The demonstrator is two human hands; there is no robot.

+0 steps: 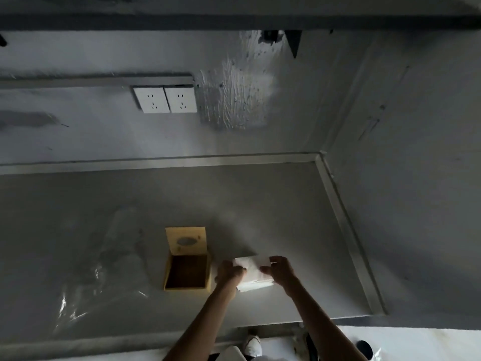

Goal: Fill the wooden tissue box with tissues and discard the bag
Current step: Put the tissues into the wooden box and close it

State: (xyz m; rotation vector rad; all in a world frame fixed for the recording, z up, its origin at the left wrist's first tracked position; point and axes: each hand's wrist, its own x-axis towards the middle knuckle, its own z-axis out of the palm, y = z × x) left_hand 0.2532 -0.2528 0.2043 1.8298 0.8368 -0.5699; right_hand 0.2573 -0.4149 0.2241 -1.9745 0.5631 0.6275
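One wooden tissue box (187, 272) on the grey counter (260, 199), square, smooth, pale yellow outside and dark brown inside. Open and empty-looking, with the lid (186, 241) tipped up at the back. One oval hole in that lid.

One soft white stack of tissues (253, 273) just right of the box, close but not in it. Flat, blocky, a bit crumpled on top, bright at the near edge. Held between two bare hands. Left hand (229, 273) closed on the left end, fingers curled round it. Right hand (282, 269) closed on the right end, thumb on the near side and fingers over the far side. Two bare arms reaching in from the bottom.

One clear plastic bag (99, 272) lying flat on the counter, left of the box and apart from it. Thin, shiny, wrinkly, hard to see except for small white glints.

Nothing lying between the tissues and the open box.

Counter smooth and dull, with a raised metal rim (348, 230) along the back and right side. Behind it a grey wall (78, 131), with one rough, streaky white patch of plaster (234, 100). Two white sockets (165, 99) side by side on that wall. Down at the bottom, one white shoe (253, 346) on a pale floor.
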